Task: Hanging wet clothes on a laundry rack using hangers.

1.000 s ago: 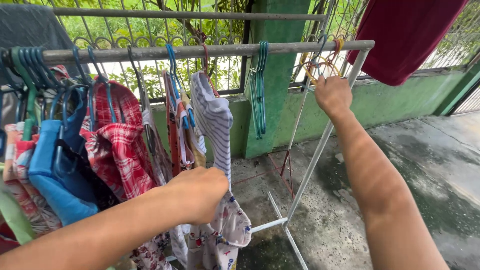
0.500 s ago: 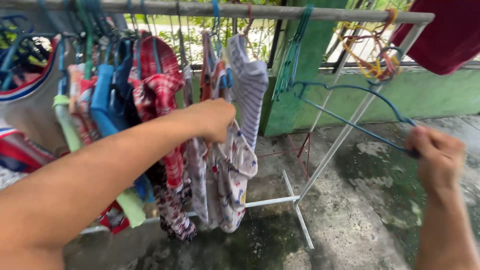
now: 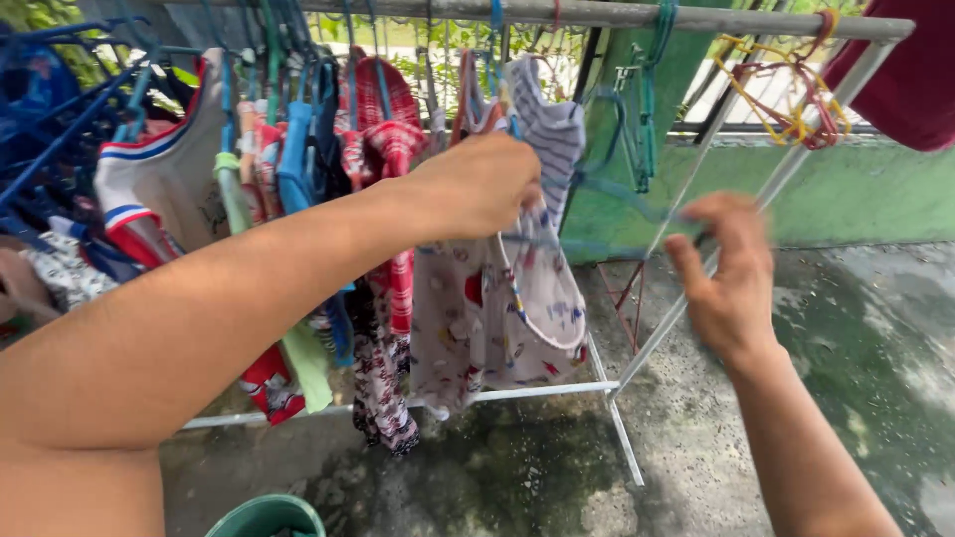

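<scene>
Left hand (image 3: 482,184) fist closed, bunching the top of a small white printed cotton garment (image 3: 497,318) that hangs below it, in front of the crowded rack. Right hand (image 3: 731,268) holds the end of a thin blue plastic hanger (image 3: 597,214) (motion-blurred, so exact finger grip is hard to read; fingers curl narrow around it). Hanger runs sideways between the two hands, its far end at the garment's neck by the left fist; whether it is inside the cloth, cannot tell. Both sit just under the grey metal rack rail (image 3: 617,14). On the rail: a grey-and-white striped top (image 3: 552,124) just behind the left hand, a red plaid shirt (image 3: 383,139) beside it, a bunch of empty green hangers (image 3: 647,109), a tangle of yellow and red wire hangers (image 3: 796,109) near the rail's end. Dark red cloth (image 3: 915,80) at top right. Green bucket rim (image 3: 269,517) at bottom, on wet concrete floor (image 3: 846,358).
</scene>
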